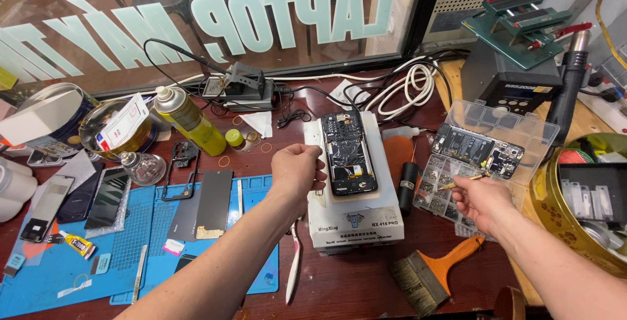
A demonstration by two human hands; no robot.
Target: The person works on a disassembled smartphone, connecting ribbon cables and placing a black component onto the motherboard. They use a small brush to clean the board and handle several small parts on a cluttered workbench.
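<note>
Left hand [297, 170] fisted beside opened phone [349, 153], gripping nothing visible. Right hand [481, 201] pinches tweezers [462, 181] over screw tray [444, 192]; slip could scatter tiny screws.

Opened phone [349, 153]: bare dark circuit boards and matt metal shields, black plastic frame.
White box [354, 219]: smooth, slightly glossy card or plastic under the phone.
Parts tray [516, 123]: clear, glossy plastic holding small metal screws.
Second phone [478, 150]: exposed boards with a dull metallic sheen.
Tweezers [465, 179]: thin tool in the right hand [482, 201]; material unclear.
Brush [433, 274]: orange handle, coarse dark bristles.
Mat [72, 255]: matt blue rubbery sheet.
Spray can [189, 121]: glossy yellow metal, white plastic cap.
Tin [555, 212]: shiny gold metal, patterned.
Table [346, 287]: dark red polished wood.
</note>
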